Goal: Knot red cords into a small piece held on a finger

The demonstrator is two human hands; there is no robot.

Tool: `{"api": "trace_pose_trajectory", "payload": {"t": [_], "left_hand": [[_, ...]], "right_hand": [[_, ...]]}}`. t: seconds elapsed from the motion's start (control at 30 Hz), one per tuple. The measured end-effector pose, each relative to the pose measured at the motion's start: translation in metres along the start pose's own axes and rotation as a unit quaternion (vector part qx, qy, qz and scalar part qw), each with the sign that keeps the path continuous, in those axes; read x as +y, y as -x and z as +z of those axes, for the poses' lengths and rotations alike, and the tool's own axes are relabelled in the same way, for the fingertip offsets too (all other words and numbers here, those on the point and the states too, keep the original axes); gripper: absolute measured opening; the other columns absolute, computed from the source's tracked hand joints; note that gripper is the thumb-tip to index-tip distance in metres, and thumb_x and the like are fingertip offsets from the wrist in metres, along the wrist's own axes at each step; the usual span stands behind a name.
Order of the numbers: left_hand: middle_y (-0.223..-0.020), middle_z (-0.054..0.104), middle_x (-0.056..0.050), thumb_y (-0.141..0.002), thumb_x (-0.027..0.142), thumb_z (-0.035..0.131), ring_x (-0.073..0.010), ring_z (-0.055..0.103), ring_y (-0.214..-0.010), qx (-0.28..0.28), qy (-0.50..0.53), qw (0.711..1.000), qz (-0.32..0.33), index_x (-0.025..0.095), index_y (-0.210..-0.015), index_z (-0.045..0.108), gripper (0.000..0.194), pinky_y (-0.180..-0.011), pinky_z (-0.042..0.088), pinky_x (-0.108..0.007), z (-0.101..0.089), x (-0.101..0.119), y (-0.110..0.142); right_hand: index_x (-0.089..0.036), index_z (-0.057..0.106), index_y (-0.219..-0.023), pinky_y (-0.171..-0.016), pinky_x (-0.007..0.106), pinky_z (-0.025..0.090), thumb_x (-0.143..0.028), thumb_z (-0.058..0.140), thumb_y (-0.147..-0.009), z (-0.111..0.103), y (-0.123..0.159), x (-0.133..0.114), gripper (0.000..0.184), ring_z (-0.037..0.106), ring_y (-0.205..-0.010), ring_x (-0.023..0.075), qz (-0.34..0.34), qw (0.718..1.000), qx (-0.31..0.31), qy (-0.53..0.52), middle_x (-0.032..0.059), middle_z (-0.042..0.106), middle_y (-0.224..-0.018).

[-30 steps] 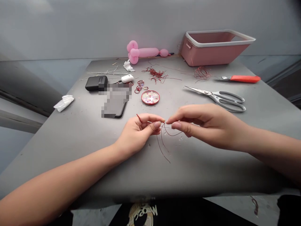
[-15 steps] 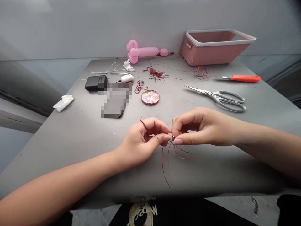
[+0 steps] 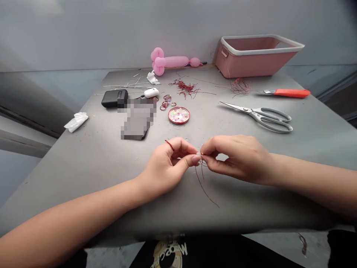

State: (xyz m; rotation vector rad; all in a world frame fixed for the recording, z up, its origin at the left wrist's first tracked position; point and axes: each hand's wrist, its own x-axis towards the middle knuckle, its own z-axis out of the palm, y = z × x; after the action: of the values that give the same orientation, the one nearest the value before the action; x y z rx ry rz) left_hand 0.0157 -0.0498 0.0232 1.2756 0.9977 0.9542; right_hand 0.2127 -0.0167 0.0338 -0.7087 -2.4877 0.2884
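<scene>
Between finger and thumb, my left hand (image 3: pixel 170 165) pinches a small whitish bead (image 3: pixel 198 153). A thin red cord is looped round its index finger. My right hand (image 3: pixel 237 158) is closed in a pinch right beside the bead, its fingertips touching the work; the cord ends there are mostly hidden. Thin dark red cords (image 3: pixel 205 190) hang down below the fingertips over the grey table. Just beyond the hands lies a round red-rimmed dish of pale and pink beads (image 3: pixel 179 115), with several dark red cord rings (image 3: pixel 165 103) behind it.
Grey-handled scissors (image 3: pixel 256 114) and an orange utility knife (image 3: pixel 291 93) lie to the right. A pink basket (image 3: pixel 256 61) stands at the back, near a pink balloon (image 3: pixel 175 61). Red cord scraps (image 3: pixel 186 87), a phone (image 3: pixel 138 121), a black box (image 3: pixel 114 98) and tissue (image 3: pixel 76 122) are spread about.
My right hand has dropped slightly and turned, its fingertips now closer to the bead. The hanging cords have shifted, and fewer loose ends show. My left hand stays nearly in place.
</scene>
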Motion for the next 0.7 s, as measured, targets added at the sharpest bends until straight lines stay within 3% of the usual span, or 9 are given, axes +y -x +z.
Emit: {"api": "trace_pose_trajectory", "payload": {"t": [0.17, 0.23, 0.3, 0.37, 0.47, 0.57, 0.7], "left_hand": [[-0.078, 0.067, -0.001, -0.076, 0.023, 0.075, -0.0119, 0.064, -0.075, -0.001, -0.009, 1.000, -0.006, 0.015, -0.082, 0.061, 0.018, -0.072, 0.054, -0.025, 0.002, -0.003, 0.000], [-0.075, 0.066, 0.000, -0.073, 0.026, 0.078, -0.0116, 0.065, -0.072, -0.010, 0.032, 0.999, -0.019, 0.015, -0.080, 0.060, 0.023, -0.072, 0.055, -0.025, 0.004, -0.001, 0.000], [-0.072, 0.066, 0.001, -0.068, 0.032, 0.082, -0.0113, 0.066, -0.068, -0.025, 0.091, 0.995, -0.039, 0.015, -0.077, 0.058, 0.030, -0.072, 0.057, -0.026, 0.005, 0.003, 0.000], [-0.070, 0.066, 0.001, -0.065, 0.036, 0.084, -0.0106, 0.067, -0.065, -0.034, 0.138, 0.988, -0.062, 0.014, -0.075, 0.058, 0.036, -0.070, 0.058, -0.026, 0.004, 0.006, -0.001], [-0.071, 0.068, 0.001, -0.065, 0.035, 0.084, -0.0092, 0.068, -0.063, -0.027, 0.167, 0.982, -0.086, 0.014, -0.075, 0.057, 0.036, -0.067, 0.058, -0.024, 0.001, 0.009, -0.002], [-0.072, 0.069, 0.001, -0.067, 0.032, 0.083, -0.0078, 0.068, -0.062, -0.021, 0.177, 0.979, -0.094, 0.013, -0.076, 0.057, 0.034, -0.066, 0.057, -0.022, 0.000, 0.009, -0.002], [-0.072, 0.068, 0.002, -0.070, 0.031, 0.082, -0.0078, 0.068, -0.064, -0.022, 0.181, 0.980, -0.084, 0.013, -0.076, 0.057, 0.032, -0.069, 0.058, -0.023, 0.002, 0.008, 0.000]], "right_hand": [[-0.021, 0.045, -0.066, -0.048, 0.020, 0.036, -0.017, 0.048, -0.083, 0.005, -0.003, -0.003, 0.017, 0.043, -0.049, 0.0076, 0.056, 0.997, 0.000, -0.059, -0.0040, 0.053, -0.057], [-0.020, 0.048, -0.067, -0.048, 0.019, 0.037, -0.016, 0.054, -0.079, -0.001, -0.006, -0.004, 0.014, 0.044, -0.050, 0.0068, 0.123, 0.979, -0.057, -0.150, -0.0045, 0.052, -0.057], [-0.018, 0.053, -0.073, -0.046, 0.018, 0.039, -0.020, 0.058, -0.081, -0.009, -0.009, -0.002, 0.010, 0.048, -0.050, 0.0066, 0.173, 0.930, -0.125, -0.300, -0.0043, 0.054, -0.057], [-0.014, 0.060, -0.083, -0.048, 0.019, 0.047, -0.026, 0.059, -0.087, -0.016, -0.013, 0.003, 0.012, 0.057, -0.054, 0.0085, 0.211, 0.847, -0.179, -0.454, -0.0009, 0.061, -0.064], [-0.010, 0.064, -0.089, -0.051, 0.021, 0.052, -0.028, 0.063, -0.088, -0.018, -0.016, 0.011, 0.018, 0.062, -0.057, 0.0096, 0.251, 0.750, -0.198, -0.580, 0.0025, 0.065, -0.072], [-0.009, 0.066, -0.090, -0.050, 0.018, 0.053, -0.026, 0.066, -0.088, -0.013, -0.015, 0.017, 0.017, 0.063, -0.057, 0.0080, 0.256, 0.712, -0.188, -0.626, 0.0017, 0.067, -0.072], [-0.010, 0.066, -0.088, -0.053, 0.016, 0.054, -0.019, 0.069, -0.086, -0.007, -0.014, 0.018, 0.010, 0.065, -0.058, 0.0071, 0.246, 0.702, -0.184, -0.642, 0.0002, 0.068, -0.071]]}}
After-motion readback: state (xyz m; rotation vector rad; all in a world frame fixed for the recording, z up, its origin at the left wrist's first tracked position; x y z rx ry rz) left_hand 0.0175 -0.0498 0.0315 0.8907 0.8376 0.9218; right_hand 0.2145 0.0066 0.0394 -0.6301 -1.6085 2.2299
